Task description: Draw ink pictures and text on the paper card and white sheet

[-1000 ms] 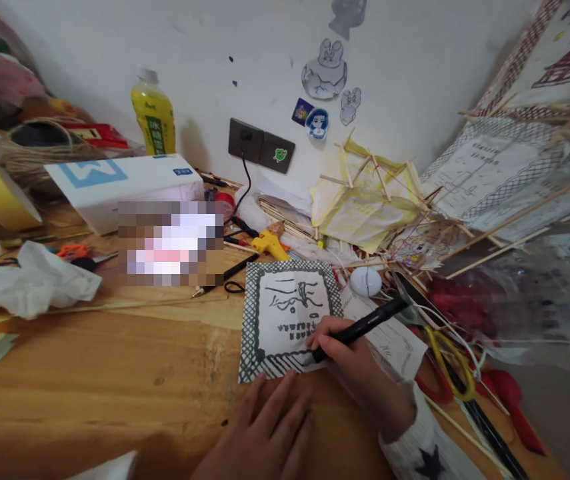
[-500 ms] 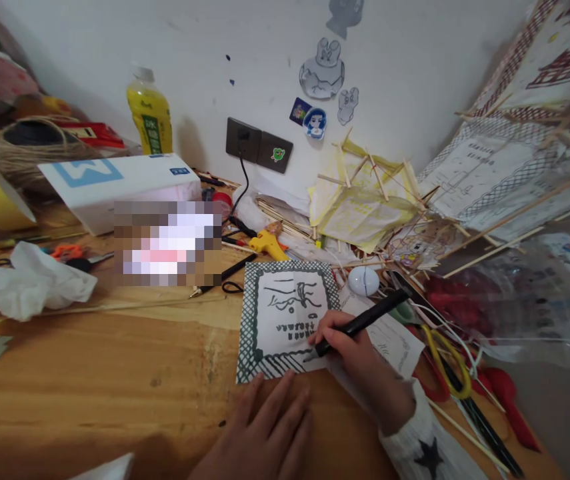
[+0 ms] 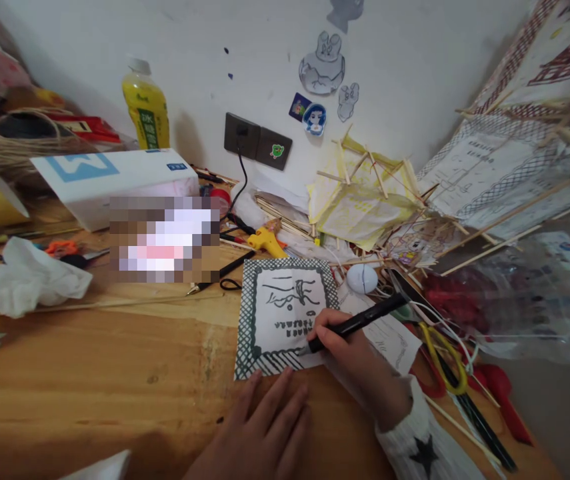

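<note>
A square sheet of paper [image 3: 285,320] lies on the wooden table, with a dark green crosshatched border around a drawing and some lettering. My right hand [image 3: 347,353] grips a black marker [image 3: 359,320], its tip at the striped lower border of the sheet. Fingers spread, my left hand [image 3: 269,427] lies flat with its fingertips at the paper's near edge. Partly under the right forearm, a second drawn sheet [image 3: 392,343] sticks out beside the first.
Yellow-handled scissors [image 3: 445,360] lie to the right. Behind the sheet are a yellow glue gun [image 3: 267,243] and a white round object [image 3: 362,279]. Stick-and-paper lanterns [image 3: 365,207] stand at the back right. Further left are a white box [image 3: 115,180], a drink bottle [image 3: 147,110] and crumpled tissue [image 3: 25,280].
The marker tip has moved slightly left and up along the lower border, with the right hand following. My left hand stays at the paper's near edge. The whole view has shifted a little.
</note>
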Available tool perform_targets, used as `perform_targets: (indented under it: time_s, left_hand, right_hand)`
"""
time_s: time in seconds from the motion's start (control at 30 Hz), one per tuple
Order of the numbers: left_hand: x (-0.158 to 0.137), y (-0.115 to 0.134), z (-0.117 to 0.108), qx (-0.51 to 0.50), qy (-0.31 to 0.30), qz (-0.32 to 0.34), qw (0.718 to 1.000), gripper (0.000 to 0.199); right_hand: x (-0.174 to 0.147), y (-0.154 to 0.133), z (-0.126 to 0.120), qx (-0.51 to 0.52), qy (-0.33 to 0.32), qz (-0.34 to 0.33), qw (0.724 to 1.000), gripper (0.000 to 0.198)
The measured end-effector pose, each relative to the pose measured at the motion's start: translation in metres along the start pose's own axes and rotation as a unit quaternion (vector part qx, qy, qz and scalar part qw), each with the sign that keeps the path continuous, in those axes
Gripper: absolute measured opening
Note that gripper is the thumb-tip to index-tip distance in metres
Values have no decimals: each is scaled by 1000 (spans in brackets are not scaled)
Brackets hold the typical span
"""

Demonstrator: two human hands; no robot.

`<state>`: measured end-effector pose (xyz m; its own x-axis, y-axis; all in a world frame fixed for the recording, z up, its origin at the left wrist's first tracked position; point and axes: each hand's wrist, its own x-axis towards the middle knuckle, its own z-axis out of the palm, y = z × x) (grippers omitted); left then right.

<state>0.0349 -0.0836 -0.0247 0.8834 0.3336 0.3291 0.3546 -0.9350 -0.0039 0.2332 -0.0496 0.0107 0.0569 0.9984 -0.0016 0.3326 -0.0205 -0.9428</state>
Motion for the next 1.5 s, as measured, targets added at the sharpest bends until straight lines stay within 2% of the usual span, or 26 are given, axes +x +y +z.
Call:
perform_targets:
  time_s: [0.13, 0.33, 0.57, 0.67, 0.77, 0.9, 1.03, 1.17, 1.33, 1.43, 1.5]
  left_hand:
    - [1, -2, -3, 19, 14, 27, 999, 29]
    - [0, -1, -5, 6, -1, 14, 1000, 28]
    - [2, -3, -6, 16, 14, 25, 999, 28]
    - [1, -3, -5, 5, 8, 17, 1000, 29]
    - [0, -3, -4, 2, 4, 6, 1000, 30]
    - [-1, -1, -2, 14, 8, 21, 1000, 30]
    - [-1, 1, 1, 7, 12, -8, 1000, 29]
    - [1, 0, -1, 16, -3, 10, 1000, 32]
    - [1, -2, -3, 40, 33, 20, 998, 31]
    - [-2, 0, 3, 41, 41, 10, 998, 29]
    - [-3, 1, 9, 39, 67, -7, 997, 28]
  right_hand:
    - [-1, 0, 1, 29, 10, 6, 1000, 12]
    - [-2, -9, -1, 45, 16, 22, 999, 12]
    - [1, -6, -4, 69, -13, 42, 997, 12]
    - [3, -1, -4, 85, 13, 23, 996, 13]
    - [4, -2, -4, 67, 25, 11, 997, 13]
    - [4, -7, -3, 35, 6, 12, 999, 14]
    - [3, -6, -4, 15, 9, 6, 1000, 14]
    - [4, -4, -6, 8, -2, 11, 1000, 13]
    - [4, -7, -8, 45, -14, 22, 999, 14]
    - [4, -6, -9, 47, -9, 24, 999, 13]
    - [5, -3, -10, 53, -7, 25, 998, 12]
